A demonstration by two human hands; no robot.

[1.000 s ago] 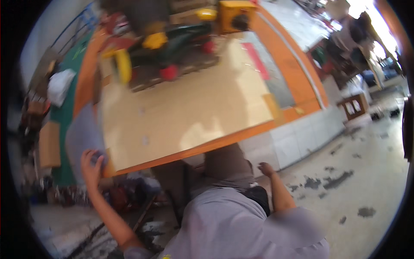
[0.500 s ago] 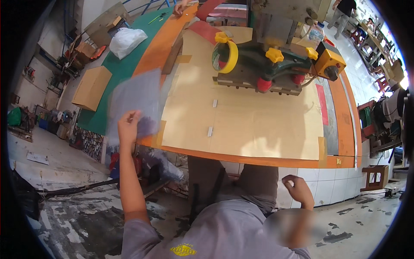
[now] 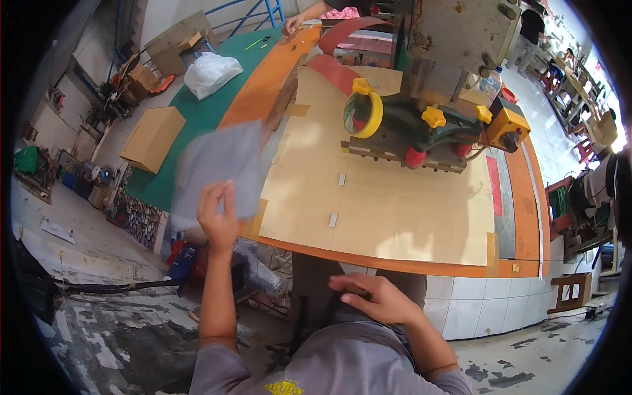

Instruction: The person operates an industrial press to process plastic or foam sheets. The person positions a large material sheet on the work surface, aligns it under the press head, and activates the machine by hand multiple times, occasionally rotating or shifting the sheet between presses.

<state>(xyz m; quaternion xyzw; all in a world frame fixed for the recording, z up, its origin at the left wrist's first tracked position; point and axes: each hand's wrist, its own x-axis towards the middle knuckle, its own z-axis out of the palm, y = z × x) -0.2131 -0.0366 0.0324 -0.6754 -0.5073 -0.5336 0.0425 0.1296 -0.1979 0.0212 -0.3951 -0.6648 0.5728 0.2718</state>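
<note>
Left hand [image 3: 218,214], left of centre: pinches a grey sheet [image 3: 220,158], slightly blurred. Right hand [image 3: 374,297], lower centre: fingers loosely curled, before the person's waist. Tan sheet [image 3: 408,214] across centre, two white strips [image 3: 342,179] on it. Press [image 3: 408,115], upper right; yellow tape roll [image 3: 376,115] at its left end. White bag [image 3: 212,74], box [image 3: 153,141]: upper left. Another person's hand [image 3: 291,26]: top, left of centre.

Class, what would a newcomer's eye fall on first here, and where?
The dark green and grey metal machine stands over the pale tan flat board; a yellow ring-shaped tape roll sits at the machine's left end. Left of the board, the person's left hand grips a greyish, translucent-looking flat sheet.
</note>
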